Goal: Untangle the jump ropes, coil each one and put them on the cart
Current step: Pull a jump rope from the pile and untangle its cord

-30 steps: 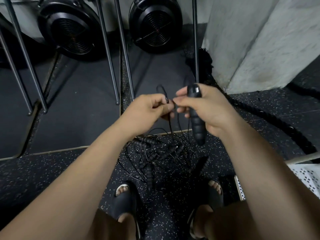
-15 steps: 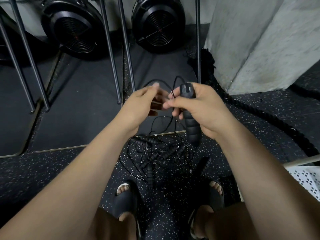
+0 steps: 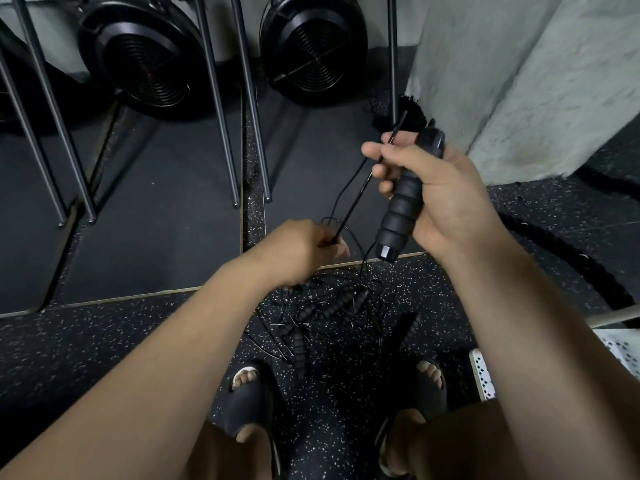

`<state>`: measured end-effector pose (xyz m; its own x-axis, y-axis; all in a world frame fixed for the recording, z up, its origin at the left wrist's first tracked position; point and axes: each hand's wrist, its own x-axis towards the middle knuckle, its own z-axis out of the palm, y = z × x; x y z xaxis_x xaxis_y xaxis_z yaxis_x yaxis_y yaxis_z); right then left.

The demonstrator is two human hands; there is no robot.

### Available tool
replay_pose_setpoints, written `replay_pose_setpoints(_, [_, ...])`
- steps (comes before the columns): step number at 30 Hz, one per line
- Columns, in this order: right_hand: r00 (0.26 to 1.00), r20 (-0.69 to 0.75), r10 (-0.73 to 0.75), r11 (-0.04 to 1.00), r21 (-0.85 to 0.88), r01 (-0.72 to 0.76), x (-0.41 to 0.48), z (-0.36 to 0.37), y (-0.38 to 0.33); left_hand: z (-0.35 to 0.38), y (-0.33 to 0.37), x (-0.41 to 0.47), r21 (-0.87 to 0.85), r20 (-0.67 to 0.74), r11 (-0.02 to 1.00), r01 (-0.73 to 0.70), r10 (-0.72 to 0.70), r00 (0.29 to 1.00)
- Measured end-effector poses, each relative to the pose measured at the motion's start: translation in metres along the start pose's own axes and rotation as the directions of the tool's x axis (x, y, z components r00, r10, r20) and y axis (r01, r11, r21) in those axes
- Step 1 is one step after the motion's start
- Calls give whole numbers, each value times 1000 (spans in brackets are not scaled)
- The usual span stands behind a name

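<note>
The jump rope handle stands upright in my right hand, fingers wrapped round it, with thumb and forefinger nipping its thin cord. My left hand, lower down, pinches the same cord, which runs taut between the two grips. The other ropes lie in a tangled heap on the floor by my feet. I judge the job barely begun: nothing is coiled, and I see none on the white perforated cart edge at my right. Metal legs stand ahead and a concrete pillar crowds my right hand. To my left the dark mat leaves open room.
</note>
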<state>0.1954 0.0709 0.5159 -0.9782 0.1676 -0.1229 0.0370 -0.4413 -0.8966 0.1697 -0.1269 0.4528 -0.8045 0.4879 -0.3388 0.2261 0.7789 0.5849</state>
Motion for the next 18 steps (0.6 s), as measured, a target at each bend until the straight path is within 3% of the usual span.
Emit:
replay_pose_setpoints(3, [994,-37,99,979,-174,-104,2,-3,7,-7,-1,-1,45,-123,997,-55,60,991])
replay_pose_setpoints(6, [979,-4,203,898,-398,-188,-1,-1,19,-14,-3,1,-115,-300,989,-97,58,952])
replay_pose_setpoints(9, [974,40,222,864,-472,-177,-3,4,27,-19,-3,0,-277,-409,946,-169,43,912])
replay_pose_setpoints(14, [966,84,243,833,-529,-163,-6,8,33,-25,3,-5,-622,-487,727,-291,-68,871])
replay_pose_setpoints(18, [971,101,218,782,-613,-112,-8,11,37,-28,2,-4,-742,-445,597,-304,-100,890])
